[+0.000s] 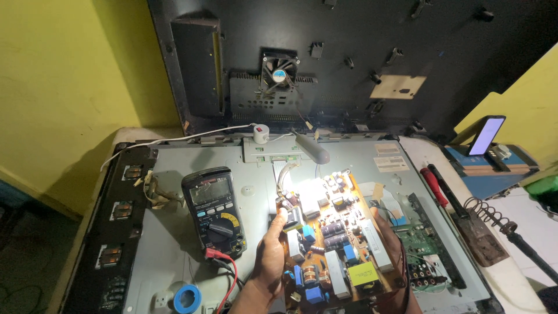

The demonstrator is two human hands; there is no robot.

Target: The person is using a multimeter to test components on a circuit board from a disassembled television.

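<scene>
— Two hands on it? 
— Yes — left hand (272,253) and right hand (388,238) clasp the power supply board's (334,238) edges, tilted above the metal chassis (174,232).
— Nearby? 
— Multimeter (213,210) just left; lamp (311,146) overhead.

Head view, looking down, close over workbench (523,273)

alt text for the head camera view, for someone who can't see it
A person's left hand and right hand hold a brightly lit circuit board over an opened flat-screen chassis. A digital multimeter lies to the left.
</scene>
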